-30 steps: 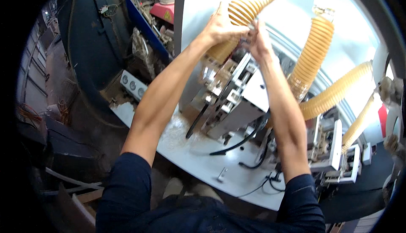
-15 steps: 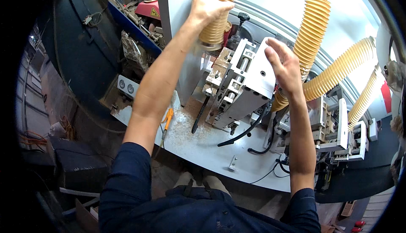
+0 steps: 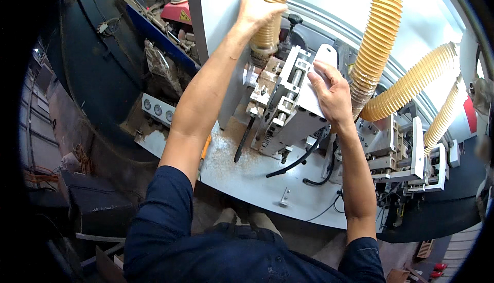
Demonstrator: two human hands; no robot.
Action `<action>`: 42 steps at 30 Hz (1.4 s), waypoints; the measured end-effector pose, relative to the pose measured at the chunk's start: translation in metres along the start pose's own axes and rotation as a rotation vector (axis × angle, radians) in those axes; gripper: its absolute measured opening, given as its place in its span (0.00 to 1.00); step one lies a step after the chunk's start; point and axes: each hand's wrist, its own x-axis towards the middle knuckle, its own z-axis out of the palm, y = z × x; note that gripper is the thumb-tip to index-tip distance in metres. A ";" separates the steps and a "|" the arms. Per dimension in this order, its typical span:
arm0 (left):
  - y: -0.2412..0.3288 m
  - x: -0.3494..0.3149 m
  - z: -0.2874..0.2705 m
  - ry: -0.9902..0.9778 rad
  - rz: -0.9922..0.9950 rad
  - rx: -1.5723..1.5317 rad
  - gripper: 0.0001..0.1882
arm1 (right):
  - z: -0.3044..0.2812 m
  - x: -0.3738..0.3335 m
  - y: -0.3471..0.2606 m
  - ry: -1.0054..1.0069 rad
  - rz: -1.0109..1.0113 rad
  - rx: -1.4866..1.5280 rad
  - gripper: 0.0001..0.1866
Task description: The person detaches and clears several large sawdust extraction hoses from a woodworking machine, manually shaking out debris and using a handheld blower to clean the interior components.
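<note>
My left hand (image 3: 256, 11) is closed round a yellow ribbed hose (image 3: 266, 32) near its lower end. Below that hose sits a dusty metal block (image 3: 266, 83) on the machine; I cannot tell whether the hose end is seated on a port. My right hand (image 3: 333, 94) lies open on the white cover plate (image 3: 325, 54) of a machine unit, fingers stretched over its face. Beside the right hand, another yellow hose (image 3: 379, 36) runs down behind the unit.
Sawdust lies on the white machine bed (image 3: 247, 183), with a small metal bracket (image 3: 284, 197) near its front edge. Black cables (image 3: 298, 162) hang from the unit. Further machine units (image 3: 411, 154) and a curved yellow hose (image 3: 411, 82) stand to the right. A socket panel (image 3: 157, 109) is at left.
The held hose's lower end has shifted slightly right and away from me. My right hand has come left and nearer, from the plate's edge onto its face.
</note>
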 end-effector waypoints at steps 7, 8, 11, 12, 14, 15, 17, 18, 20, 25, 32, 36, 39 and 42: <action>-0.033 0.000 0.032 0.286 0.005 0.230 0.41 | 0.000 0.004 -0.010 -0.020 -0.031 -0.068 0.17; -0.036 -0.009 0.036 0.248 0.027 0.257 0.38 | 0.001 0.000 -0.008 -0.022 -0.012 -0.009 0.16; -0.042 -0.016 0.034 -0.064 0.129 0.081 0.23 | 0.000 0.001 -0.009 -0.030 0.014 0.034 0.16; -0.022 -0.010 0.019 0.019 0.059 0.007 0.23 | 0.000 0.001 -0.007 -0.029 0.019 0.057 0.16; -0.011 -0.013 0.017 0.237 0.045 0.245 0.23 | 0.001 0.001 -0.008 -0.027 -0.004 -0.001 0.16; -0.003 -0.017 0.030 0.232 0.005 0.278 0.23 | -0.005 0.001 -0.003 -0.022 0.001 -0.019 0.16; -0.031 -0.026 0.038 -0.019 0.171 0.210 0.20 | -0.001 0.002 -0.005 -0.035 0.007 0.015 0.16; -0.027 -0.025 0.042 0.004 0.254 0.132 0.17 | 0.000 0.002 -0.004 -0.035 0.020 0.036 0.16; -0.019 -0.013 0.019 0.038 -0.086 -0.023 0.27 | 0.000 0.001 -0.003 -0.032 0.046 0.077 0.16; -0.032 -0.018 0.054 -0.114 -0.051 0.016 0.28 | -0.003 0.001 -0.008 -0.031 0.037 0.013 0.16; -0.041 -0.015 0.045 -0.059 0.033 -0.086 0.21 | -0.002 0.005 -0.009 -0.022 0.010 0.006 0.15; -0.044 -0.015 0.038 0.020 0.197 0.303 0.16 | 0.002 0.001 -0.007 -0.018 0.036 0.045 0.15; -0.031 -0.013 0.030 0.099 0.036 0.218 0.24 | -0.002 0.002 -0.008 -0.004 0.018 0.002 0.15; -0.023 -0.029 0.024 -0.027 0.021 0.016 0.25 | -0.005 -0.006 -0.010 0.108 -0.052 -0.154 0.14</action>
